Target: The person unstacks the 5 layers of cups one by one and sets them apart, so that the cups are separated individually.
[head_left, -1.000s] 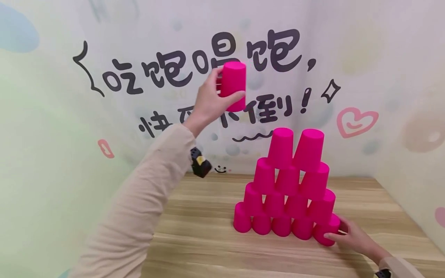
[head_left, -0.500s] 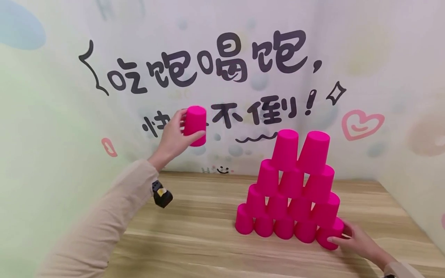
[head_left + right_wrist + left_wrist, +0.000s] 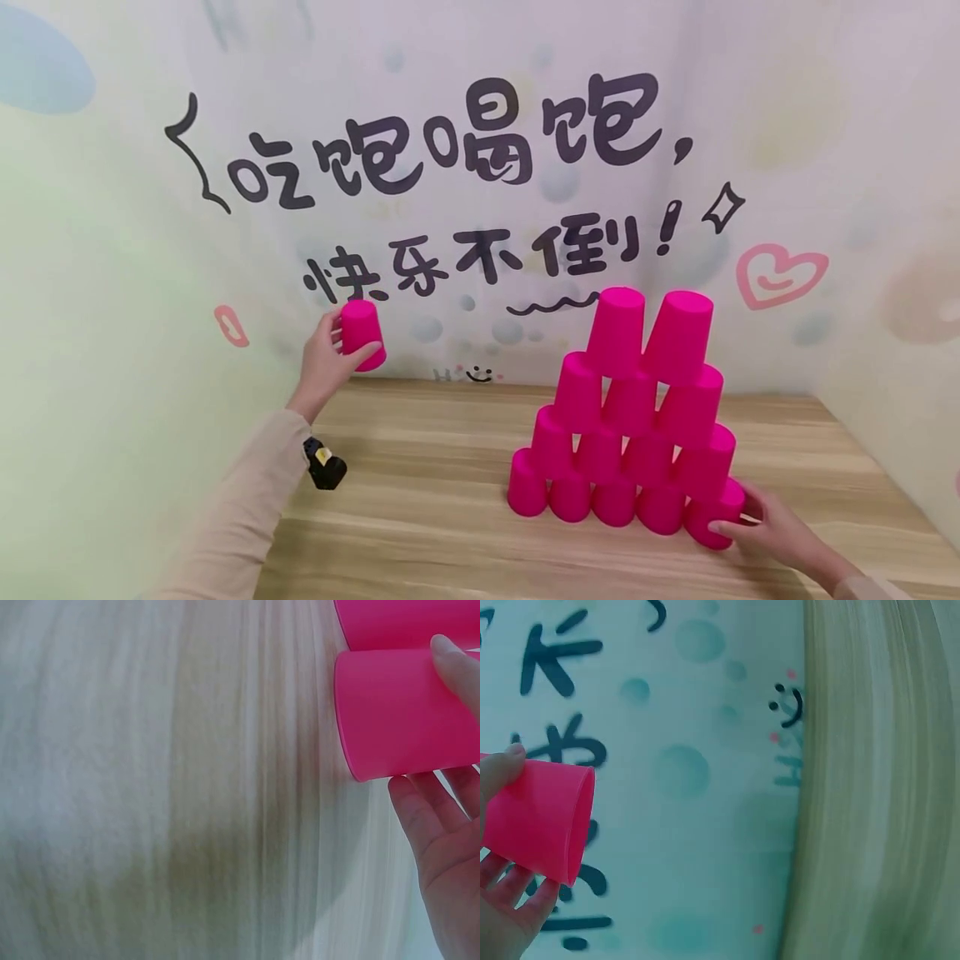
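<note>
My left hand [image 3: 322, 371] grips an upside-down pink plastic cup [image 3: 360, 335] in the air at the left, thumb on the near side and fingers behind. In the left wrist view, that cup's [image 3: 536, 817] open rim faces away from the palm. A four-tier wall of upside-down pink cups [image 3: 626, 408] stands at the right of the table, with two cups [image 3: 678, 337] side by side on top. My right hand [image 3: 783, 537] holds the bottom row's right-end cup [image 3: 708, 517] between thumb and fingers. The right wrist view shows this cup [image 3: 405, 712] against its neighbour.
The wood-grain table [image 3: 420, 500] meets a white printed backdrop [image 3: 420, 67] with black lettering at the back. Pale side walls close it in on both sides. A black wrist camera [image 3: 326, 467] hangs below the left sleeve.
My left hand has carried its cup left and downward, away from above the stack and toward the table's left side. My right hand stays at the bottom right cup, and the stack stands the same.
</note>
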Tool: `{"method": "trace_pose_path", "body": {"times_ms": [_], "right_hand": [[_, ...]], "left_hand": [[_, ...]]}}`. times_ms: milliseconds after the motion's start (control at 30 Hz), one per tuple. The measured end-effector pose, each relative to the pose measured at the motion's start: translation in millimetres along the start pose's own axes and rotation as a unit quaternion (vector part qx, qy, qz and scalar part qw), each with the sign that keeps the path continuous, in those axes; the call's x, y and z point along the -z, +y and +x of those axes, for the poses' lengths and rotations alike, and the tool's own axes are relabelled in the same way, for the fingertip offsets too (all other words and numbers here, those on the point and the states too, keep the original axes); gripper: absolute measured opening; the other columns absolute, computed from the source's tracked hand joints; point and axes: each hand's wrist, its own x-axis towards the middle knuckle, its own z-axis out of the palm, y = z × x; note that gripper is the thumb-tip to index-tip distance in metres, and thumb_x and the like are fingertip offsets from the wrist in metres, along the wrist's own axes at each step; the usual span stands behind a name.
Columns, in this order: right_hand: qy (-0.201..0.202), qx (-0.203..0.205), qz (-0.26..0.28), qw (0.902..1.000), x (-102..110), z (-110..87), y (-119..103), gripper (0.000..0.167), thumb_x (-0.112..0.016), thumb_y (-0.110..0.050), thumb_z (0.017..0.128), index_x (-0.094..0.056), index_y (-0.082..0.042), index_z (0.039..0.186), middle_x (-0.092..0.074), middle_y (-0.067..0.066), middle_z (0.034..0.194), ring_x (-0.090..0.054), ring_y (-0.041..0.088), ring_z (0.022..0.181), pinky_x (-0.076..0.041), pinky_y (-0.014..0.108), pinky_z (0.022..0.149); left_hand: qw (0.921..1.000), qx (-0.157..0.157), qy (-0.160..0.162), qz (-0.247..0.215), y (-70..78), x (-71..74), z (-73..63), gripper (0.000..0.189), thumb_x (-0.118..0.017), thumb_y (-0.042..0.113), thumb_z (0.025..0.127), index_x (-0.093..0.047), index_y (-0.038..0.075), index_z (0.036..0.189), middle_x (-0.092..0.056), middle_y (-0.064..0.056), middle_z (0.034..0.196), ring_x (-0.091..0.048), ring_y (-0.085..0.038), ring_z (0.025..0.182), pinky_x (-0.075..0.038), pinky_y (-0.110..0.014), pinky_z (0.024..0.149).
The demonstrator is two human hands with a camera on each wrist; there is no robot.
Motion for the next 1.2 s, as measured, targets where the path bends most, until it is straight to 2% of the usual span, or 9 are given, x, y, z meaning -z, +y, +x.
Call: {"method": "trace_pose_path", "body": {"times_ms": [133, 200, 367, 433, 533, 600, 700, 900, 1200], "right_hand": [[0.000, 0.002, 0.001, 1.0000, -1, 0.0, 0, 0.046, -0.066, -0.003, 0.077, -0.045, 0.008, 0.116, -0.057, -0.018, 0.095, -0.058, 0.001, 0.083, -0.050, 0.021, 0.066], [-0.004, -0.007, -0.006, 1.0000, -1, 0.9, 0, 0.048, -0.067, -0.005, 0.077, -0.044, 0.008, 0.117, -0.057, -0.019, 0.095, -0.058, 0.001, 0.083, -0.050, 0.020, 0.067], [-0.018, -0.043, -0.020, 0.9987, 1, 3.4, -2, 0.057, -0.066, -0.011, 0.078, -0.038, 0.012, 0.122, -0.057, -0.017, 0.097, -0.058, 0.002, 0.084, -0.049, 0.019, 0.068], [-0.020, -0.046, -0.024, 0.9984, 1, 3.9, -3, 0.059, -0.066, -0.011, 0.078, -0.037, 0.013, 0.122, -0.058, -0.014, 0.097, -0.058, 0.002, 0.084, -0.049, 0.020, 0.068], [-0.023, -0.045, -0.027, 0.9984, 1, 4.5, -3, 0.060, -0.066, -0.012, 0.079, -0.035, 0.015, 0.123, -0.058, -0.014, 0.098, -0.058, 0.002, 0.084, -0.049, 0.020, 0.068], [-0.021, -0.038, -0.027, 0.9987, 1, 4.1, -2, 0.059, -0.066, -0.010, 0.078, -0.036, 0.015, 0.122, -0.058, -0.015, 0.097, -0.058, 0.003, 0.083, -0.049, 0.020, 0.067], [-0.018, -0.029, -0.025, 0.9991, 1, 2.9, 1, 0.057, -0.066, -0.009, 0.078, -0.038, 0.014, 0.121, -0.057, -0.018, 0.096, -0.058, 0.003, 0.083, -0.049, 0.020, 0.067], [-0.009, -0.007, -0.014, 0.9998, 0, 0.1, 3, 0.051, -0.065, -0.004, 0.078, -0.040, 0.014, 0.118, -0.058, -0.018, 0.096, -0.058, 0.001, 0.084, -0.050, 0.020, 0.066], [-0.013, -0.035, -0.027, 0.9990, 2, 1.0, 1, 0.060, -0.067, -0.011, 0.078, -0.036, 0.015, 0.121, -0.055, -0.022, 0.096, -0.057, -0.001, 0.085, -0.049, 0.020, 0.067]], "left_hand": [[0.9991, 0.035, 0.011, -0.021, -33.0, -6.5, -7.8, 0.070, -0.067, 0.021, 0.079, -0.028, 0.000, 0.132, -0.043, -0.022, 0.122, -0.045, -0.037, 0.108, -0.042, -0.047, 0.087], [0.9987, 0.041, 0.015, -0.026, -56.5, -12.2, -13.3, 0.073, -0.068, 0.025, 0.078, -0.026, -0.002, 0.132, -0.042, -0.025, 0.123, -0.045, -0.038, 0.108, -0.042, -0.047, 0.087], [0.9983, 0.030, 0.040, -0.030, -134.5, -29.7, -30.5, 0.075, -0.070, 0.029, 0.076, -0.030, -0.003, 0.131, -0.043, -0.027, 0.118, -0.049, -0.036, 0.102, -0.048, -0.040, 0.078], [0.9968, 0.052, 0.050, -0.035, -145.7, -33.9, -41.6, 0.073, -0.070, 0.025, 0.076, -0.030, -0.003, 0.131, -0.042, -0.028, 0.118, -0.048, -0.038, 0.102, -0.047, -0.042, 0.079], [0.9923, 0.105, 0.049, -0.043, -147.6, -37.3, -57.3, 0.073, -0.067, 0.022, 0.078, -0.026, -0.004, 0.132, -0.038, -0.028, 0.123, -0.044, -0.040, 0.108, -0.042, -0.047, 0.086], [0.9872, 0.144, 0.038, -0.058, -141.4, -38.2, -67.0, 0.074, -0.066, 0.019, 0.079, -0.022, -0.005, 0.134, -0.034, -0.027, 0.128, -0.038, -0.041, 0.114, -0.035, -0.050, 0.092], [0.9823, 0.171, 0.029, -0.071, -147.8, -41.6, -73.8, 0.075, -0.065, 0.015, 0.080, -0.018, -0.004, 0.136, -0.031, -0.027, 0.131, -0.034, -0.039, 0.118, -0.033, -0.048, 0.096], [0.9825, 0.170, 0.032, -0.069, -157.8, -48.8, -82.6, 0.073, -0.065, 0.007, 0.079, -0.020, -0.008, 0.133, -0.032, -0.029, 0.129, -0.034, -0.041, 0.118, -0.031, -0.048, 0.097], [0.9834, 0.166, 0.045, -0.059, -168.5, -53.9, -83.6, 0.071, -0.067, 0.011, 0.077, -0.024, -0.007, 0.131, -0.035, -0.029, 0.128, -0.035, -0.040, 0.116, -0.031, -0.047, 0.097]]}}
